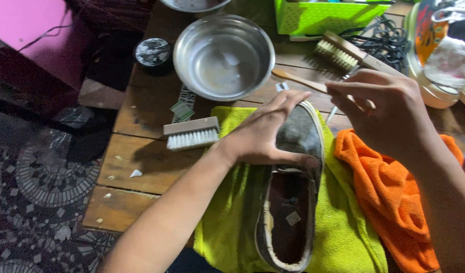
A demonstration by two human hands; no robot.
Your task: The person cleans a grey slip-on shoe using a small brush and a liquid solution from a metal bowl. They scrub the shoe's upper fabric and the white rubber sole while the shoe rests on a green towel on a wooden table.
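Observation:
A worn grey slip-on shoe lies on a yellow-green cloth, toe pointing away from me. My left hand rests flat over the shoe's toe and grips it. My right hand hovers just right of the toe, fingers pinched on a thin wooden-handled brush whose handle sticks out to the left. Its bristle end is hidden by the hand.
An orange cloth lies right of the shoe. A steel bowl holding a little liquid stands behind, a white-bristled brush to the left, a larger wooden brush, a round tin, a green basket and another shoe at the back.

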